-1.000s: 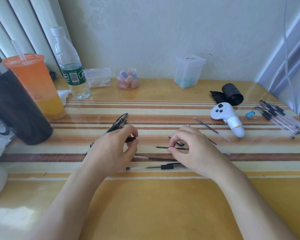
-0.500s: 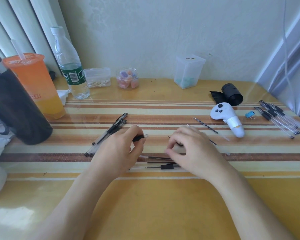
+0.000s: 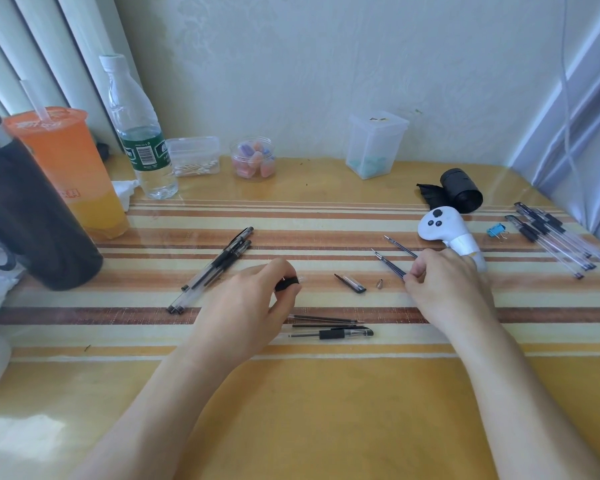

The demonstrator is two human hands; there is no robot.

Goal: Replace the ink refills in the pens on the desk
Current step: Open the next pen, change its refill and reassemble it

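Left grip [image 3: 246, 303] hides most of its pen [image 3: 289, 283]; right grip [image 3: 444, 285] covers refill [image 3: 390, 265] ends.

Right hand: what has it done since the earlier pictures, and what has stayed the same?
The right hand let go of the thin refill, now lying beside the pen near the front, moved right and pinches a pointed refill near the white controller. The cap and metal tip are uncovered. The left hand still grips the pen barrel; all else is unchanged.
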